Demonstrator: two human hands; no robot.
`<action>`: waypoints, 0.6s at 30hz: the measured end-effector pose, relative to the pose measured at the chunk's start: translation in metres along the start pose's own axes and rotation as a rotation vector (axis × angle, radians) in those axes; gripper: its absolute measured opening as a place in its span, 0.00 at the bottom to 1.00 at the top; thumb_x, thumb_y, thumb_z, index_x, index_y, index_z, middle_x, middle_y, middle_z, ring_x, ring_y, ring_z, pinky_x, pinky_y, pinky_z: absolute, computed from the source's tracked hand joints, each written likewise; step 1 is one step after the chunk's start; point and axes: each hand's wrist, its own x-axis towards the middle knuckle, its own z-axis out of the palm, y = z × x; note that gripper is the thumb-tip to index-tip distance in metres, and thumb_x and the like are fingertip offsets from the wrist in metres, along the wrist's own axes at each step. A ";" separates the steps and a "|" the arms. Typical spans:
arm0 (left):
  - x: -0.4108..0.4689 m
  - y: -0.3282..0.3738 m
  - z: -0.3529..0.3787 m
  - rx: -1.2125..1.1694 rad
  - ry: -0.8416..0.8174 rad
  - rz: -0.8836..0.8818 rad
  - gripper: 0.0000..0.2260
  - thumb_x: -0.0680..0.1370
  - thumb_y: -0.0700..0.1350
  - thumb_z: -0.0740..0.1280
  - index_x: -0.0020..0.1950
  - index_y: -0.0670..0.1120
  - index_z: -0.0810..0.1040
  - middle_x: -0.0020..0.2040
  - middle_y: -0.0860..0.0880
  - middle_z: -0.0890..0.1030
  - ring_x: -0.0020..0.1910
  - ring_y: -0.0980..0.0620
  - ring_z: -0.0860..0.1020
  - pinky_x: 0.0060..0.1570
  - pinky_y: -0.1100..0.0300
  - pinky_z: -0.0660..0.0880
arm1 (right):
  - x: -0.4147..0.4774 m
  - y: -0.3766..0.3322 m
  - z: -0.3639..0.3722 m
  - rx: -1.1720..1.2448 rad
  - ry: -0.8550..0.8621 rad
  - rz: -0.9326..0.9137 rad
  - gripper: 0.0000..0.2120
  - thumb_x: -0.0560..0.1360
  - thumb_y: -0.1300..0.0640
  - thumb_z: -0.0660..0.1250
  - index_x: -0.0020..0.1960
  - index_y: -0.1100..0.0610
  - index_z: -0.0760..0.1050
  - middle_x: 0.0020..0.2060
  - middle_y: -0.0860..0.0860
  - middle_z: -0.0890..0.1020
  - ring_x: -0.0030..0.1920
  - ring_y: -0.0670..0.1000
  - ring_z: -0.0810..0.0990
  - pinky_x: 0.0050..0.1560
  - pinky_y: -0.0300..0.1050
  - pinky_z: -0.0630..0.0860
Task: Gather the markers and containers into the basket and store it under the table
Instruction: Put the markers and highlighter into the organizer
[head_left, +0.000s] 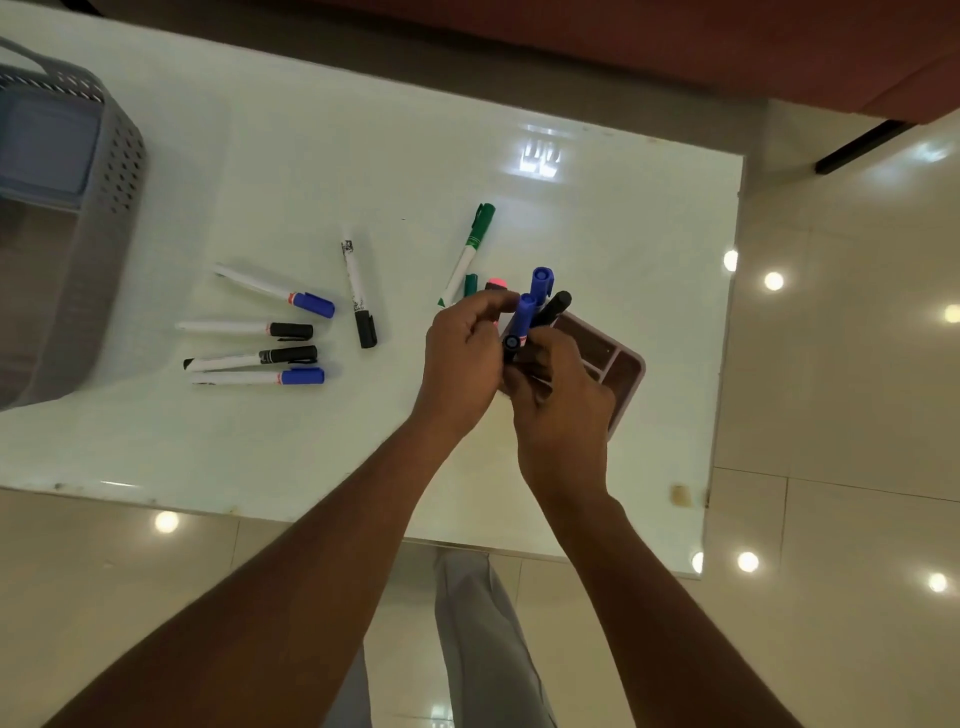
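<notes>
Two bare forearms (322, 561) are stretched out over the near edge of the table (260, 457), with a grey trouser leg (483, 634) seen below them. Both hands are met directly above the near-left corner of the pink compartment tray (626, 366).

A bundle of markers (535, 306), two blue-capped and one black, is clasped in the curled fingers of the right hand (561, 395). It is held upright over the tray, probably so that the markers can be squared up and dropped into a compartment together. The fingers of the left hand (460, 358) are bent in toward the bundle. Whether a marker is actually pinched there cannot be told. A green cap (471, 285) and a pink cap (496, 284) show just beyond those fingers, and what holds them is hidden.

The rest is still ungathered. A green marker (467, 254) is left lying just beyond the tray's far-left side. A black-capped marker (358, 291) lies farther left of the tray. Four markers (254, 353) are spread farther left again. The grey perforated basket (98, 218) is stood well apart from the tray at the table's far-left end, on top of the table and not yet stored underneath. The collecting is judged to be at an early stage.
</notes>
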 end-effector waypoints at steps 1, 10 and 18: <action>0.001 0.000 0.001 0.000 0.010 0.009 0.17 0.80 0.34 0.55 0.60 0.44 0.80 0.56 0.47 0.83 0.57 0.49 0.80 0.61 0.47 0.76 | 0.000 0.002 0.000 -0.001 0.004 -0.004 0.13 0.77 0.62 0.68 0.61 0.57 0.76 0.51 0.49 0.83 0.47 0.43 0.80 0.49 0.26 0.72; 0.021 0.021 0.008 0.123 0.046 0.026 0.08 0.75 0.50 0.71 0.39 0.48 0.83 0.34 0.53 0.82 0.35 0.55 0.80 0.44 0.61 0.78 | 0.008 0.009 0.007 -0.220 0.051 -0.063 0.06 0.77 0.60 0.65 0.52 0.55 0.79 0.43 0.49 0.84 0.45 0.49 0.79 0.46 0.41 0.76; -0.002 0.018 -0.002 0.108 0.018 0.030 0.03 0.75 0.45 0.71 0.44 0.47 0.85 0.36 0.54 0.83 0.38 0.55 0.82 0.40 0.69 0.77 | 0.000 0.010 0.007 -0.232 0.116 -0.078 0.06 0.76 0.54 0.68 0.49 0.56 0.80 0.40 0.49 0.85 0.41 0.49 0.81 0.45 0.42 0.76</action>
